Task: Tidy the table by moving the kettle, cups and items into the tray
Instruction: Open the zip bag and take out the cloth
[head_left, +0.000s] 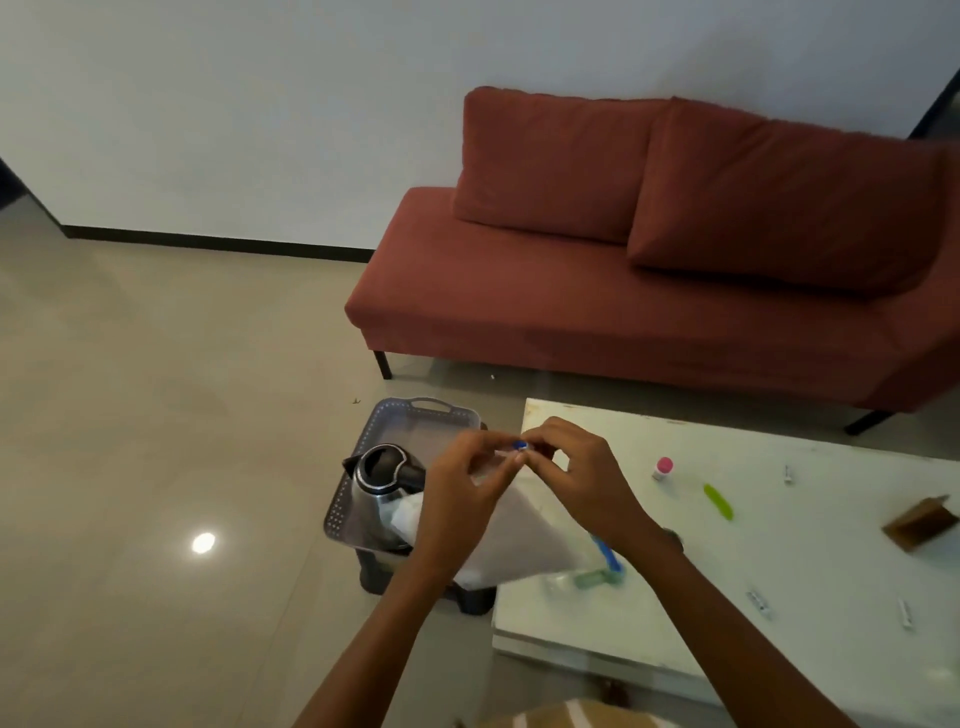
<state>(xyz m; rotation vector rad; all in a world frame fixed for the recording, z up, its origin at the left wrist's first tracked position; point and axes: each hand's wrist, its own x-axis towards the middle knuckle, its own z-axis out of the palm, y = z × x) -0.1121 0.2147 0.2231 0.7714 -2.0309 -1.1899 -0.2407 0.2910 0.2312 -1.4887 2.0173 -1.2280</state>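
A grey perforated tray (415, 413) with a handle sits on a dark stool left of the white table (779, 561). A steel kettle (382, 480) with a black lid stands in the tray, beside something white. My left hand (462, 483) and my right hand (576, 467) meet above the table's left corner, both pinching the top of a clear plastic bag (524, 535) at its small blue slider (519, 445). The bag hangs down between my wrists, with blue and green items (605, 564) showing near its bottom.
On the table lie a pink-capped little bottle (663, 467), a green stick (718, 501), a brown cardboard piece (919, 522) and a few small tubes (758, 603). A red sofa (649, 291) stands behind, on a glossy tiled floor.
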